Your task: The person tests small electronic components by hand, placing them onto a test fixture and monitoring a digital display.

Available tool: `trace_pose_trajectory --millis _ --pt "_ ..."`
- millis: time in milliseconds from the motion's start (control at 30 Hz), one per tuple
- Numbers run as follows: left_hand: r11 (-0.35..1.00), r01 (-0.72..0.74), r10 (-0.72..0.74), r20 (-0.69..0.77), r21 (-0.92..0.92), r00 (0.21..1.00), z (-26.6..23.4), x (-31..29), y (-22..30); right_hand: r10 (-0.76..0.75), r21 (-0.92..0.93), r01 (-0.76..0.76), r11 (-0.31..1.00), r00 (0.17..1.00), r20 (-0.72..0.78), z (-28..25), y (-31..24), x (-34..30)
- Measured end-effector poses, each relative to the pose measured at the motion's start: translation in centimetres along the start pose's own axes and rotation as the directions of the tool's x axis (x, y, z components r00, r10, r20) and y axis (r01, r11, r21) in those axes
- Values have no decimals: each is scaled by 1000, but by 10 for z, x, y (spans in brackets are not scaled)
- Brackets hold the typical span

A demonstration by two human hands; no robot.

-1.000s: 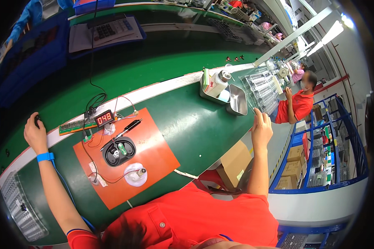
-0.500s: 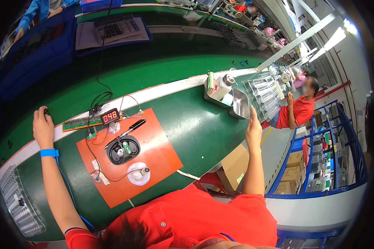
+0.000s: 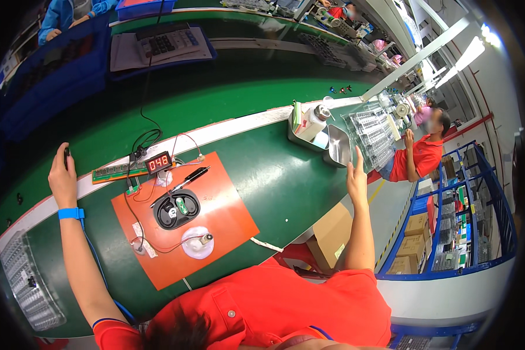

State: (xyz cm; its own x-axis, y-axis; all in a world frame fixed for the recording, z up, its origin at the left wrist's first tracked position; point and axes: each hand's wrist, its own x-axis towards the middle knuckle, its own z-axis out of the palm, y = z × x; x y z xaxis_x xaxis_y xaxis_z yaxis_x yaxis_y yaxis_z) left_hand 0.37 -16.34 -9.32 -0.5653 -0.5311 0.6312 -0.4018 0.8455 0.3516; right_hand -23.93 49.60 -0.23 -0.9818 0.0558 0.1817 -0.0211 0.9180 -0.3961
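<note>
Two hands (image 3: pixel 62 179) (image 3: pixel 357 179) flank one mat (image 3: pixel 230 207), left holding one black piece (image 3: pixel 67 154).

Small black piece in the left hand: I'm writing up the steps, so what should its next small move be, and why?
Probably lower the small black piece onto the green surface beyond the white rail: the left hand holds it out over that surface, where other small dark pieces lie.
</note>
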Motion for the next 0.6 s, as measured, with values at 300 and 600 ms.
trace_pose_trajectory --millis 300,600 --pt "970 72 -49 100 -234 994 -61 -48 50 -145 191 163 968 984 -103 10 19 16" --pt "927 203 -160 158 -317 974 -60 -63 42 -365 -194 329 924 911 -192 12 12 35"
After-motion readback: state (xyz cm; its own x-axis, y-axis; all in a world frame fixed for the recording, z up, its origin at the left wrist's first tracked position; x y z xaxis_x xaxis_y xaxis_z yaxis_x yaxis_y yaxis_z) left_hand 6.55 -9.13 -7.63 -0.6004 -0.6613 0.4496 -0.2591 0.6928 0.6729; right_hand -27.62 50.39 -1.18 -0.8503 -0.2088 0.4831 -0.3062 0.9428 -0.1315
